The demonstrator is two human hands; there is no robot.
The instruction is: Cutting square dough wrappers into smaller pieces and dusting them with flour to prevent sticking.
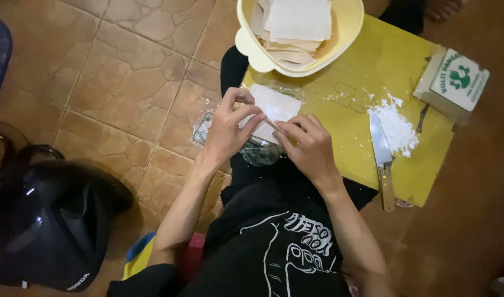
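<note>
Brown tiled floor (125, 82), yellow cutting board (373, 71) across lap, frame centre-right. Clear plastic bag (257, 148) of white square wrappers (277, 104) at board's left edge. Left hand (227, 129) and right hand (310, 146) both pinch bag, fingers curled closed on it. Yellow bowl (340, 33), top centre, holds wrapper stack. White-green box (453, 82) upper right. Flour pile (398, 129), knife (383, 165) right. Black helmet (48, 220) lower left.

Black short-sleeved shirt with a white line-drawn hand print, black trousers, bare forearms, no rings.
</note>
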